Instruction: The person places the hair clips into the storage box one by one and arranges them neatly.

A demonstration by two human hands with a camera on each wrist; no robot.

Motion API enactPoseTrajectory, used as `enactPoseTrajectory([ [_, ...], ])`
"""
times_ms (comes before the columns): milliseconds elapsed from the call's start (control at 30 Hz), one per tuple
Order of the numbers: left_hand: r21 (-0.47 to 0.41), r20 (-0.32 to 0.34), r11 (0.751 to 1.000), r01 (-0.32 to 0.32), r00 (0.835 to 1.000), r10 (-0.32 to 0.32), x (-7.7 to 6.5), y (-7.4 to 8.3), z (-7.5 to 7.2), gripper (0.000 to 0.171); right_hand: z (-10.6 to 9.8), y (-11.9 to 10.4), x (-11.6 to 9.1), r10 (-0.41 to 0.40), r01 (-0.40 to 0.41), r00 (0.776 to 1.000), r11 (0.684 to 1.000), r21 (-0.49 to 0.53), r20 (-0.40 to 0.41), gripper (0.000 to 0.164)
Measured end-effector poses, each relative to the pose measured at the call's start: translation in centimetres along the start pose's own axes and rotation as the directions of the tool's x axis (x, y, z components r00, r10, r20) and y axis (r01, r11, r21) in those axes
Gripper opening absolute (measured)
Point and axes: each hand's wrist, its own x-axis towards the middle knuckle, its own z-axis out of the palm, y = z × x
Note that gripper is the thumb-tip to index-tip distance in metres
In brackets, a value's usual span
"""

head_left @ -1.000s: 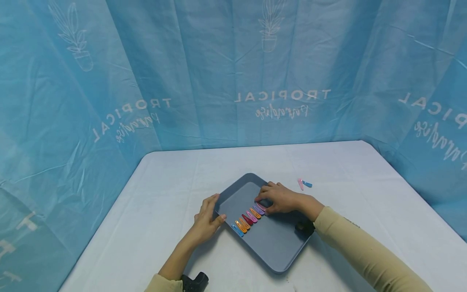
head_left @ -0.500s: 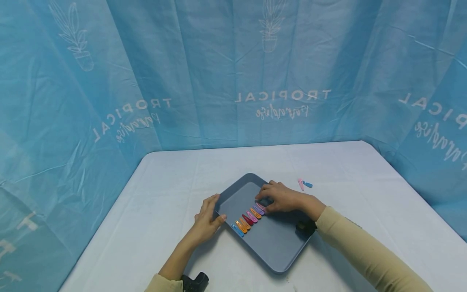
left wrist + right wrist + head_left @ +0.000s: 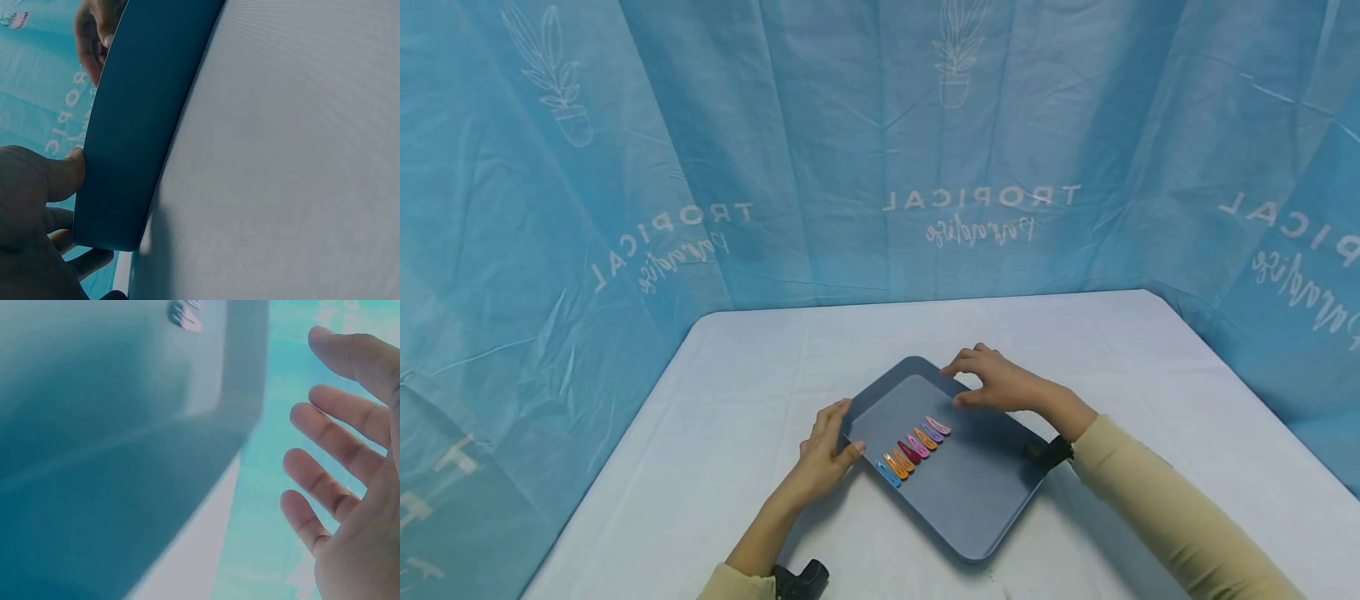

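A grey tray (image 3: 967, 508) lies turned at an angle on the table. Inside it, several snap hair clips form a slanting row, from a blue clip (image 3: 888, 473) near the left rim, past a red clip (image 3: 909, 452), to a pink clip (image 3: 937, 425). My left hand (image 3: 822, 454) holds the tray's left corner, thumb at the rim, as the left wrist view also shows on the tray wall (image 3: 137, 125). Over the tray's far right edge hovers my right hand (image 3: 1003, 385); its fingers are spread and hold nothing in the right wrist view.
A white cloth covers the table (image 3: 760, 367). Blue printed curtains (image 3: 850, 167) hang around the back and sides. The spot where two loose clips lay beyond the tray is now behind my right hand.
My right hand has let go of the pink clip at the row's end and moved up and away towards the tray's far right edge. My left hand and the tray have stayed put.
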Motion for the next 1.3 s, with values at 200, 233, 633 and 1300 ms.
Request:
enactPoseTrajectory([
  [200, 0.001, -0.002, 1.0, 0.0, 1.0, 0.0, 0.0, 0.0, 0.0, 0.066, -1.4, 1.2, -0.8, 0.041, -0.042, 0.996, 0.999, -0.005, -0.078, 0.045],
  [233, 0.003, -0.002, 1.0, 0.0, 1.0, 0.0, 0.0, 0.0, 0.0, 0.066, -1.6, 1.4, -1.0, 0.049, -0.05, 0.995, 0.999, -0.007, -0.088, 0.045],
  [633, -0.001, -0.006, 1.0, -0.002, 1.0, 0.002, 0.0, 0.0, 0.0, 0.066, -1.6, 4.3, -2.9, 0.173, -0.171, 0.974, 0.985, 0.023, -0.147, 0.044],
  [1300, 0.007, -0.007, 1.0, -0.02, 1.0, 0.02, -0.2, 0.0, 0.1, 0.066, 0.5, 6.9, -5.0, 0.334, -0.329, 0.941, 0.94, 0.088, -0.05, 0.051],
])
